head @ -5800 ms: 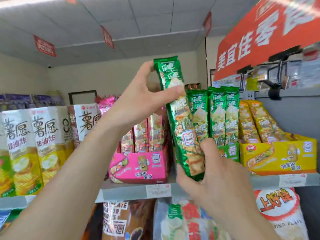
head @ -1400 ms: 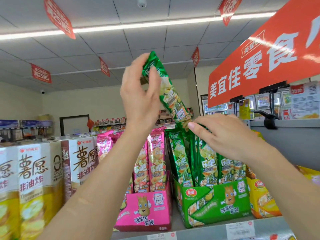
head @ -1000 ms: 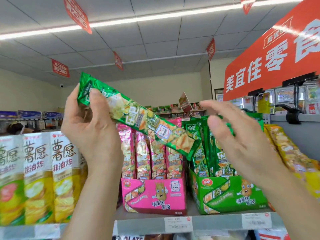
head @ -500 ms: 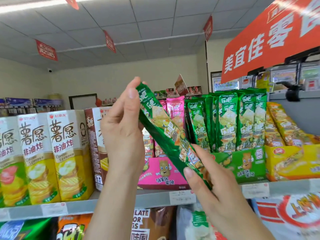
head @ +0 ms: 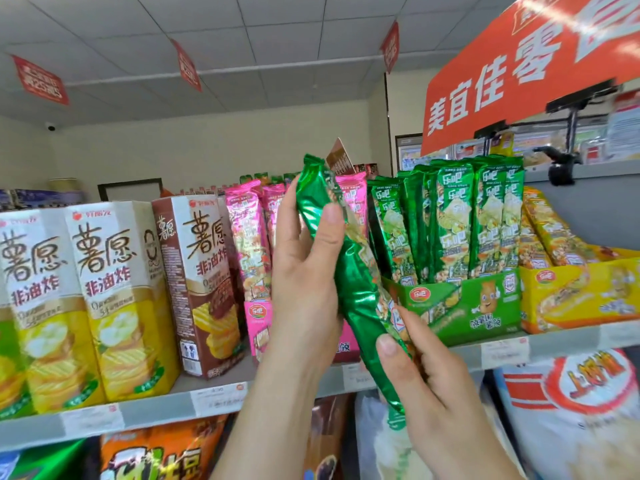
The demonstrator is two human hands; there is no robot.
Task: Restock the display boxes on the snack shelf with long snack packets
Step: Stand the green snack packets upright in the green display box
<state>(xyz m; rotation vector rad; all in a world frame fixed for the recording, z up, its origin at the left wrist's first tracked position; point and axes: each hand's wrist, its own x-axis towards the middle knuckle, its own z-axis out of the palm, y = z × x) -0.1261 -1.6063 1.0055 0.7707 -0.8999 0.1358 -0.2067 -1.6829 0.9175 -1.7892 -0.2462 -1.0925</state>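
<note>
1. Left of your fingers stand tall cartons on the shelf; a wide elbow swing could topple them.
2. Your left hand grips the upper half of the green packet, thumb pressed across its foil back, with the pink display box just behind. Squeeze hard and you would likely crush the snack inside.
3. The packet hangs tilted before the shelf, not yet in any box.
4. Your right hand pinches the lower end, thumb on the foil. Its far fingers are hidden, so I cannot say how firm that hold is. Slick foil may slip.
5. Right of your fingers, the green display box looks crowded with upright packets; forcing another in could tip the row or buckle the packet.
6. Further right, leaning packets in the yellow display box could spill if knocked.
</note>
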